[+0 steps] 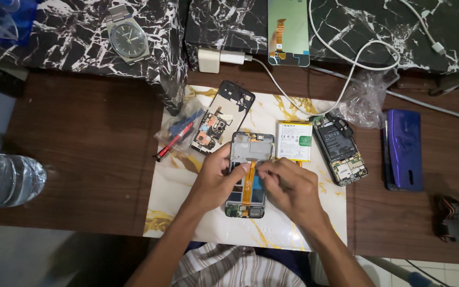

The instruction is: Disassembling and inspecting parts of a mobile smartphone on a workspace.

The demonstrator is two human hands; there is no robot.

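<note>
An opened phone frame (252, 148) lies on a white marbled mat (288, 226) in the middle of the brown table. An orange flex cable (249, 183) runs down its centre. My left hand (213, 180) grips the frame's left side, thumb on the cable. My right hand (289, 186) rests on the frame's right side, fingertips pinched at the cable's upper end; whether they hold anything is hidden. A white battery (295, 140) lies just right of the frame.
A circuit board (340, 149) and a blue phone back cover (404, 150) lie to the right. A black inner cover (224, 117) and a bag of tools (179, 135) lie left. A wristwatch (128, 36), charger (209, 59), display panel (288, 32) and water bottle (3, 178) surround them.
</note>
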